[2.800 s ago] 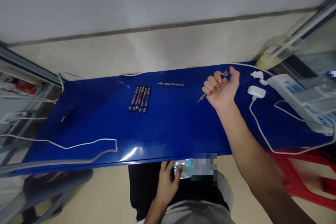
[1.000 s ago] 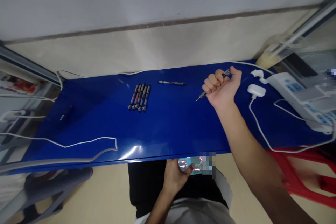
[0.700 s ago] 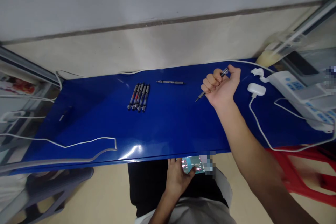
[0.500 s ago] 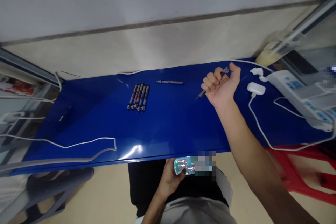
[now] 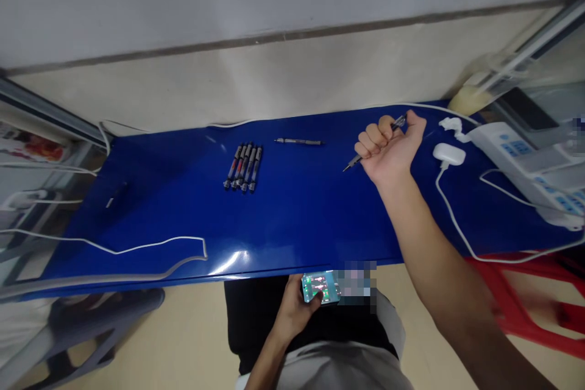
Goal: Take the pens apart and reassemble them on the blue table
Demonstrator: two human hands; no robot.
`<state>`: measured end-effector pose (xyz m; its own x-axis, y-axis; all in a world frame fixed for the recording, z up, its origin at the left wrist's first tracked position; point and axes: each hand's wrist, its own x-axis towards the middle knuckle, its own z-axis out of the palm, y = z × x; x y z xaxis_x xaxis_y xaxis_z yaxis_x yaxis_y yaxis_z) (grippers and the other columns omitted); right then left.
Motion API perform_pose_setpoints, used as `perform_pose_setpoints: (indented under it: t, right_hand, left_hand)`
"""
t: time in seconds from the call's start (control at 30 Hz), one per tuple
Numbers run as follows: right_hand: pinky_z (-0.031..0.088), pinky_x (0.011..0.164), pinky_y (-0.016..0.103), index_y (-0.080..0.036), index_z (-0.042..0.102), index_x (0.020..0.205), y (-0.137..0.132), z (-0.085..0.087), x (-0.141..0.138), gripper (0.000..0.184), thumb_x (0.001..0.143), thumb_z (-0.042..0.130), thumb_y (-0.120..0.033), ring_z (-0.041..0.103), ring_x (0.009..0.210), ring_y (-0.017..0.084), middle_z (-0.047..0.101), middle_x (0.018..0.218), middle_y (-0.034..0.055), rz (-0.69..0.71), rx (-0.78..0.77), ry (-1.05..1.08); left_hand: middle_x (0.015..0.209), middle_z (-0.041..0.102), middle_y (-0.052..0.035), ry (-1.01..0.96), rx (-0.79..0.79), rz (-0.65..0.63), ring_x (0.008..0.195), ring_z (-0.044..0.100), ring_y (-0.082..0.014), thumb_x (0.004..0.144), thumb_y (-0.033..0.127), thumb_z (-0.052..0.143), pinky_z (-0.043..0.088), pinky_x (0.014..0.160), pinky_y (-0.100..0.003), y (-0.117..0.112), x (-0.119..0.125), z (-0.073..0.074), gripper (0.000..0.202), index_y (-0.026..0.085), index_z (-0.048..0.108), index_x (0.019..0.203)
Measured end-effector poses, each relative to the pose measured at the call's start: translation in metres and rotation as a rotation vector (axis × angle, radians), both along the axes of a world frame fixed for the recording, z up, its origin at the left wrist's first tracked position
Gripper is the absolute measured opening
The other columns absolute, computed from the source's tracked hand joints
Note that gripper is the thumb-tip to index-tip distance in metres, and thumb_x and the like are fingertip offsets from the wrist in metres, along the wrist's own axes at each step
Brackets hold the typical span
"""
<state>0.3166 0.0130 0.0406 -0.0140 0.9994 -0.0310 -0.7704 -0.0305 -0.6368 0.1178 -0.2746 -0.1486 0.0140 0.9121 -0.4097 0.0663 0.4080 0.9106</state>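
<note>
The precision screwdriver (image 5: 397, 123) is sitting clamped in your right hand (image 5: 386, 149), fingers curling together around it, tip poking out lower left, back end showing by your thumb. Your left hand (image 5: 297, 311) is gripping a smartphone (image 5: 320, 287) at bottom centre, below the blue table (image 5: 297, 219). Five more screwdrivers (image 5: 242, 167) are lying side by side, left of centre.

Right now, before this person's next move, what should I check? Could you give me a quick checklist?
Right hand grips the slim metal tool: ok.
Left hand free: not ok, it holds a phone.
Tool's tip clear of the blue table: cannot tell.
Row of black pen-shaped tools lying side by side: ok.
Silver pen-shaped tool lying apart from that row: ok.
</note>
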Motion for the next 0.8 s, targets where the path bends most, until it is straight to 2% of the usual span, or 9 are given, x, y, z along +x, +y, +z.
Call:
perform_pose_setpoints:
  t: [0.13, 0.23, 0.3, 0.4, 0.53, 0.67, 0.8]
  right_hand:
    - [0.015, 0.037, 0.026, -0.023, 0.019, 0.058, 0.0, -0.001, 0.001, 0.055, 0.087, 0.052, -0.057, 0.015, 0.04, 0.009, 0.018, 0.046, -0.0065, 0.006, 0.012, 0.02]
    - [0.014, 0.037, 0.026, -0.023, 0.02, 0.057, 0.0, -0.001, 0.0, 0.056, 0.086, 0.053, -0.057, 0.015, 0.04, 0.009, 0.018, 0.046, -0.0065, 0.012, -0.007, 0.013]
    - [0.014, 0.037, 0.026, -0.023, 0.02, 0.057, -0.001, 0.0, -0.001, 0.057, 0.086, 0.053, -0.058, 0.016, 0.039, 0.009, 0.018, 0.046, -0.0063, 0.017, -0.015, 0.015]
    - [0.014, 0.037, 0.026, -0.023, 0.021, 0.056, -0.002, 0.001, -0.002, 0.057, 0.087, 0.051, -0.059, 0.016, 0.038, 0.009, 0.019, 0.045, -0.006, 0.034, -0.012, 0.019]
    - [0.014, 0.037, 0.026, -0.023, 0.02, 0.056, -0.002, 0.002, -0.002, 0.057, 0.087, 0.051, -0.059, 0.016, 0.038, 0.009, 0.02, 0.045, -0.0061, 0.043, -0.037, -0.019]
    - [0.016, 0.036, 0.026, -0.024, 0.02, 0.057, -0.001, 0.002, -0.002, 0.057, 0.086, 0.051, -0.062, 0.016, 0.038, 0.009, 0.02, 0.044, -0.0065, 0.023, -0.078, -0.055]
    - [0.016, 0.037, 0.026, -0.024, 0.02, 0.059, -0.001, 0.003, -0.001, 0.056, 0.086, 0.05, -0.062, 0.015, 0.038, 0.009, 0.021, 0.043, -0.0065, 0.032, -0.097, -0.048]
  left_hand:
    - [0.121, 0.068, -0.01, -0.055, -0.127, 0.087, 0.119, 0.06, -0.0269, 0.077, 0.039, 0.072, 0.042, 0.107, -0.039, 0.002, -0.004, 0.003, 0.042, 0.018, 0.065, 0.114]
    - [0.12, 0.069, -0.0112, -0.081, -0.205, 0.132, 0.121, 0.06, -0.029, 0.078, 0.043, 0.07, 0.043, 0.107, -0.04, 0.008, -0.006, 0.006, 0.041, 0.018, 0.067, 0.111]
    - [0.117, 0.07, -0.0117, -0.024, -0.164, 0.077, 0.122, 0.059, -0.0299, 0.079, 0.043, 0.068, 0.042, 0.108, -0.042, 0.015, -0.005, 0.009, 0.041, 0.017, 0.068, 0.111]
    - [0.11, 0.072, -0.0106, 0.164, -0.016, -0.093, 0.121, 0.059, -0.0299, 0.083, 0.042, 0.064, 0.041, 0.109, -0.045, 0.028, 0.0, 0.021, 0.039, 0.018, 0.067, 0.114]
    - [0.107, 0.073, -0.0078, 0.366, 0.116, -0.267, 0.11, 0.064, -0.0301, 0.082, 0.043, 0.068, 0.046, 0.103, -0.045, 0.045, 0.011, 0.038, 0.042, 0.022, 0.066, 0.118]
    - [0.105, 0.073, -0.0062, 0.469, 0.161, -0.295, 0.111, 0.063, -0.0332, 0.071, 0.041, 0.077, 0.047, 0.1, -0.044, 0.052, 0.021, 0.039, 0.049, 0.026, 0.067, 0.117]
    - [0.105, 0.073, -0.0057, 0.507, 0.196, -0.289, 0.116, 0.061, -0.0324, 0.079, 0.036, 0.07, 0.047, 0.101, -0.043, 0.051, 0.026, 0.029, 0.04, 0.027, 0.066, 0.117]
